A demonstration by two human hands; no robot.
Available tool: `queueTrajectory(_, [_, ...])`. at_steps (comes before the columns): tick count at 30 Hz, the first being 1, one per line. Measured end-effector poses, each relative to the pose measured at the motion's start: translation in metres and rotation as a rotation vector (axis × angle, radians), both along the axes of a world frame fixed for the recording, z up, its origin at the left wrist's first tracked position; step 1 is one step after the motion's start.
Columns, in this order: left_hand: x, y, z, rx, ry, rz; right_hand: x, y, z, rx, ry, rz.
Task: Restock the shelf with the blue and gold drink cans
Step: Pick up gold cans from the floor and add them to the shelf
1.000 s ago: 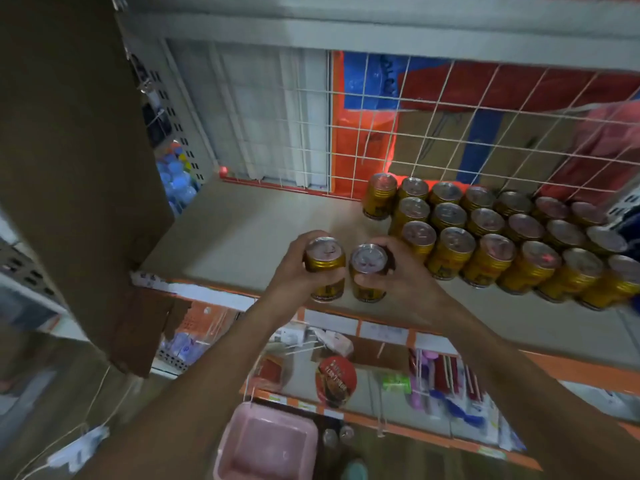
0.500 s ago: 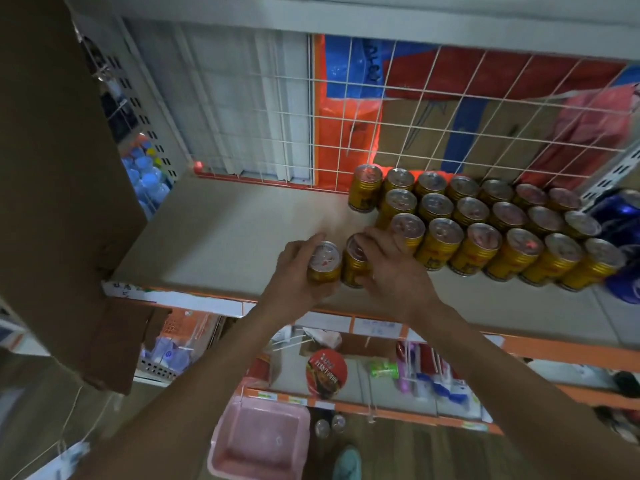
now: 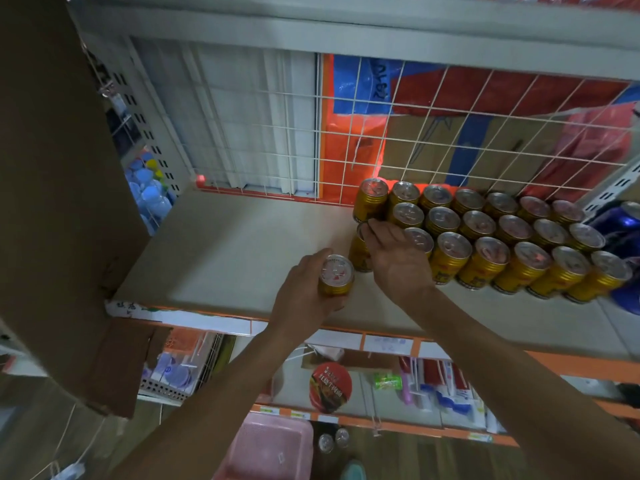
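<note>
Gold can A (image 3: 336, 276): which grip has it? (obs. 1)

Left grip (image 3: 302, 302), fingers wrapped round the side wall, lid facing up. Can A sits off the front-left corner of the can block (image 3: 479, 224), apart from it and low over the shelf board (image 3: 225, 254). Contact with the board cannot be told. (obs. 2)

Right grip (image 3: 398, 261)? (obs. 1)

Palm down on gold can B (image 3: 356, 253), fingers (image 3: 377, 233) closed over its lid rim. Can B stands upright at the left end of the can block, just in front of the block's back-left can. The hand hides whether it touches the neighbour on its right. (obs. 2)

The block itself? (obs. 1)

Gold cans in three staggered rows, upright and packed close. Blue cans (image 3: 627, 220) stand directly right of the block, partly out of frame. (obs. 2)

Surroundings? (obs. 1)

White wire mesh (image 3: 415, 133) runs right behind the block. The shelf board runs on to its left, with a brown cardboard sheet (image 3: 52, 168) farther left. Below the block is a lower shelf with a red-lidded bowl (image 3: 330, 388), and lower still a pink basket (image 3: 273, 448). (obs. 2)
</note>
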State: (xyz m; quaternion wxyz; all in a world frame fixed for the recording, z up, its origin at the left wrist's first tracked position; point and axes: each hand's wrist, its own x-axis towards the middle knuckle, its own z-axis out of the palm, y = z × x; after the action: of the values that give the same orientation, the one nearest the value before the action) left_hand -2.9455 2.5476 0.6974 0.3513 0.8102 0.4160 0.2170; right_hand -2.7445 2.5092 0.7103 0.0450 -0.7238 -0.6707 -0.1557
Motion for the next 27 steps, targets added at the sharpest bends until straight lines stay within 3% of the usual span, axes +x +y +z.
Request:
queueTrajectory(15, [0.030, 0.010, -0.001, 0.024, -0.006, 0.049, 0.032, 0.042, 0.010, -0.145, -0.032, -0.010])
queueTrajectory(27, [0.068, 0.021, -0.004, -0.034, -0.098, 0.104, 0.040, 0.043, 0.022, -0.083, 0.023, 0.020])
